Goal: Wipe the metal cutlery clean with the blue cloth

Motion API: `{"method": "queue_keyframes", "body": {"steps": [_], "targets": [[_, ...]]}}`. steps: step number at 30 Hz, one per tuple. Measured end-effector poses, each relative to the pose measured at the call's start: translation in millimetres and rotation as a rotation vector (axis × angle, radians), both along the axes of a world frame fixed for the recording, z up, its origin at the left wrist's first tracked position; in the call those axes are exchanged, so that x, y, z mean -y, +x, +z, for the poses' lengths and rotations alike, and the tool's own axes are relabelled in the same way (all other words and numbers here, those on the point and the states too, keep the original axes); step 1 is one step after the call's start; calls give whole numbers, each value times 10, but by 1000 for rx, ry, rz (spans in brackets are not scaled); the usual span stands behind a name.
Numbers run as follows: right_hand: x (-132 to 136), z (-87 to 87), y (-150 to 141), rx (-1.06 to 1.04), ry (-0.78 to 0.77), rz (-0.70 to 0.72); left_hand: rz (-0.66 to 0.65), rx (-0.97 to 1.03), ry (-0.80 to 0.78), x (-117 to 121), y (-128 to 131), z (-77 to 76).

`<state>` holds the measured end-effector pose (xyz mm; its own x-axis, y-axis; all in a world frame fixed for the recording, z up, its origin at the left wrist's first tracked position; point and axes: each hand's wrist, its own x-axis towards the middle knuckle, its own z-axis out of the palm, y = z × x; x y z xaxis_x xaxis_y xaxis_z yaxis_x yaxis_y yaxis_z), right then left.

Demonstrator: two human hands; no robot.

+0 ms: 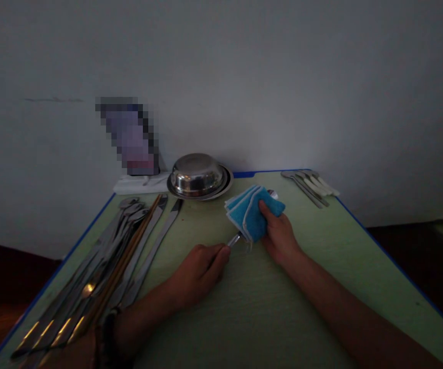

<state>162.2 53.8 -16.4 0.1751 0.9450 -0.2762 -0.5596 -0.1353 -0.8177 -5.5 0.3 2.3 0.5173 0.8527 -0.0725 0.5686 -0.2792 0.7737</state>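
My left hand (208,269) is closed around the handle end of a metal spoon (234,240), low over the middle of the table. A folded blue cloth (254,210) with white edging is wrapped about the spoon's middle. Gripping that cloth, with the thumb on top, is my right hand (280,233). The spoon's shiny bowl end shows just past the cloth's far side; the part between is hidden. To the left of my left hand lie metal table knives (155,243), brown chopsticks (132,243) and a pile of several metal spoons and forks (102,251).
Upturned steel bowls (198,174) sit at the table's back edge by the wall (282,92). Several spoons, some white-handled (321,183), lie at the back right. A blurred-out upright device (131,136) stands behind white tissue (140,183). Blue edging borders the pale green table (344,246).
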Motion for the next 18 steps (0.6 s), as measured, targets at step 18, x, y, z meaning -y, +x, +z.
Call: {"method": "queue_keyframes", "body": {"steps": [18], "targets": [[78,-21,-9,-17,-35,-47,-14,91,-117,14,-17,36]]}}
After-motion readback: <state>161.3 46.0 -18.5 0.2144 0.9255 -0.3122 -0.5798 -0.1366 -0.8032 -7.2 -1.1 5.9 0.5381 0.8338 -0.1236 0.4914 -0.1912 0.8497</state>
